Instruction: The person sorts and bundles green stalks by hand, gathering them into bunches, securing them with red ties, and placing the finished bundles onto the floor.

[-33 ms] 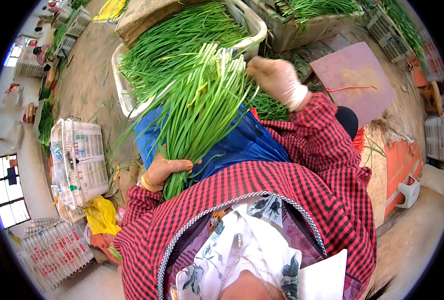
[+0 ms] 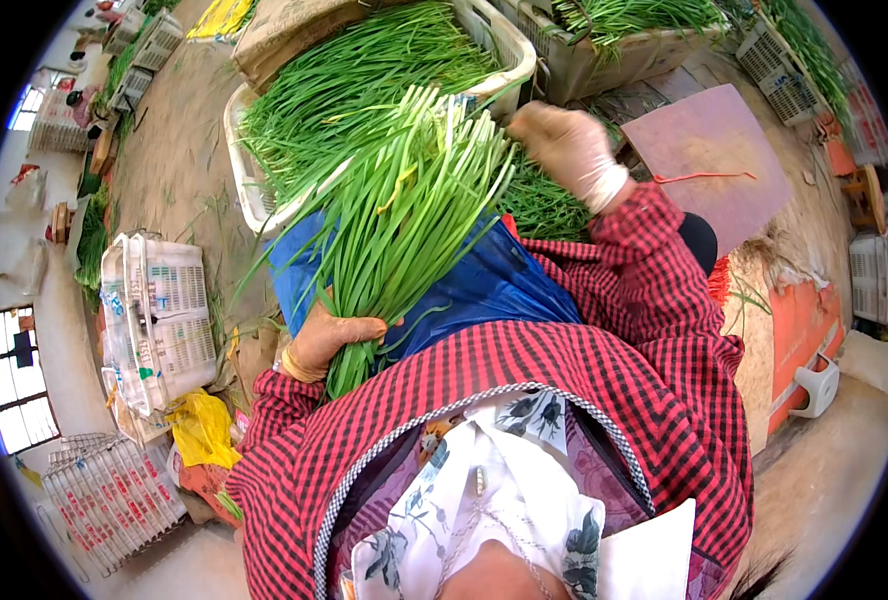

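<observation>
My left hand (image 2: 329, 342), in a thin glove, is closed round the leafy lower part of a bunch of green chives (image 2: 404, 215). The bunch lies across a blue plastic apron (image 2: 484, 285) on my lap. Its pale stem ends fan out at the top, and one yellow leaf shows among the green. To the right of those ends, and apart from them, is my gloved right hand (image 2: 569, 150). Its fingers are drawn together and slightly blurred; what they hold, if anything, cannot be made out. Just beyond the bunch stands a white crate (image 2: 247, 190) heaped with more chives (image 2: 364, 85).
Another crate of greens (image 2: 624, 65) stands at the far right. A pinkish board (image 2: 709, 165) with a red strip on it lies right of my right hand. White plastic crates (image 2: 169, 320) and a yellow bag (image 2: 204, 428) are at the left. Loose greens (image 2: 554, 205) lie below my right hand.
My right hand has moved slightly to the right, away from the stem ends. My left hand and the bunch look unmoved.
</observation>
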Tool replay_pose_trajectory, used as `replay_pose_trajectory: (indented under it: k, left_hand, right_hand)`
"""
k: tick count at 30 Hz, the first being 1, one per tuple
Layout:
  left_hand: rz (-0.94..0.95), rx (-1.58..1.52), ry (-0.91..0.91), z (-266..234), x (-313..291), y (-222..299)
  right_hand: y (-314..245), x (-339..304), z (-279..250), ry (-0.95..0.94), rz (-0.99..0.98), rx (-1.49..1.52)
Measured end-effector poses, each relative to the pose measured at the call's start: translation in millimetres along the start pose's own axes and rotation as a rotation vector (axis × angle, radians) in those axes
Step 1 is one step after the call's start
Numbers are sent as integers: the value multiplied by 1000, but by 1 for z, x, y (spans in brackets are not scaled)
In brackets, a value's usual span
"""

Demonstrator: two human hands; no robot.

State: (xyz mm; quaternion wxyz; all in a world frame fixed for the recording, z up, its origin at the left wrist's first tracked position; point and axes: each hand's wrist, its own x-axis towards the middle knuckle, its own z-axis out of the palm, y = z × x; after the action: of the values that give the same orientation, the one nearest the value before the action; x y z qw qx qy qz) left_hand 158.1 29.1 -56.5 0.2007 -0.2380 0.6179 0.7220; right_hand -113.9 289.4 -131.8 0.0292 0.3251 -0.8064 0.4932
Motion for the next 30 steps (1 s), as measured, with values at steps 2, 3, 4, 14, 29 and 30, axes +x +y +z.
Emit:
replay_pose_trajectory:
  k: [2,3,4,14,29,30]
  left_hand:
    - [-12,34,20,3,3,3]
    - [5,38,32,2,2,1]
    - [22,44,43,1,2,-2]
    - [-5,161,58,3,9,-3]
    - [-58,321,103,5,19,-5]
    - [-53,304,116,6,21,-9]
  right_hand:
    - [34,8,-33,6,342,-225]
    - [39,17,-50,-191,528,-458]
    - [39,10,-47,-127,306,-340]
    - [-19,-3,16,-166,-175,220]
    - [-36,-7,-17,-326,234,-51]
    - [-44,-3,-4,-370,199,-91]
